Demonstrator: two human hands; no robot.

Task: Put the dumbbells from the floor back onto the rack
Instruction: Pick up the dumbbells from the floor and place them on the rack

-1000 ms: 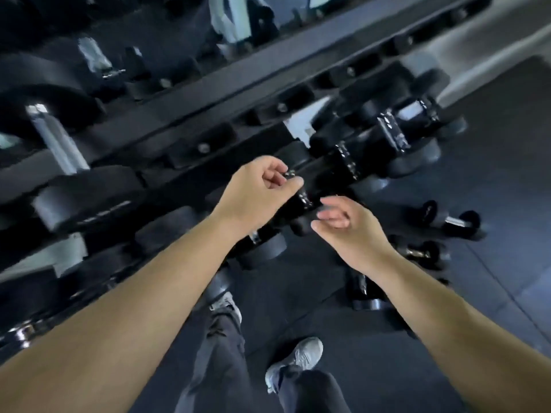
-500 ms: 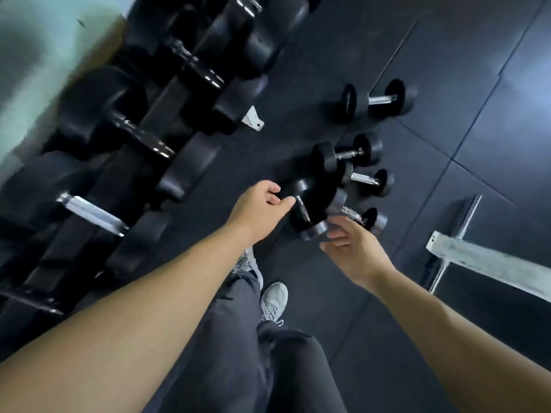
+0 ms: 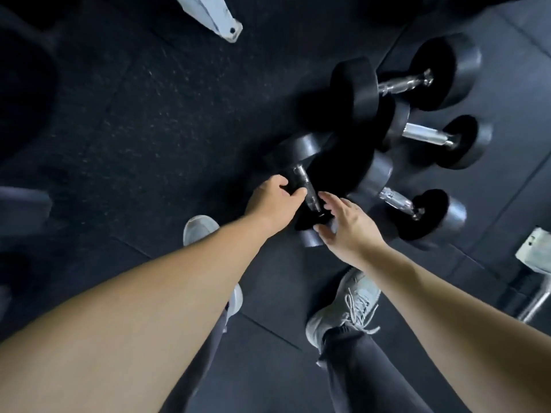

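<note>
Several black dumbbells with chrome handles lie on the dark rubber floor. The nearest dumbbell [image 3: 299, 148] lies just ahead of my feet. My left hand [image 3: 272, 201] is at its handle, thumb and fingers curved in a C and touching the bar, not closed round it. My right hand [image 3: 347, 226] is open, fingers spread, beside that dumbbell's lower head. A second dumbbell [image 3: 398, 201] lies to the right. Two more dumbbells lie farther off, one [image 3: 426, 135] nearer than the largest [image 3: 402, 84]. The rack's shelves are out of view.
A white metal foot of the rack [image 3: 214, 16] shows at the top edge, and a dark round weight [image 3: 24, 93] at the far left. A bench leg [image 3: 535, 254] stands at the right. My two grey shoes [image 3: 343, 308] are planted close behind the nearest dumbbell.
My view has swung from the rack down to the floor. Both hands have dropped to the nearest floor dumbbell, the left reaching its handle.
</note>
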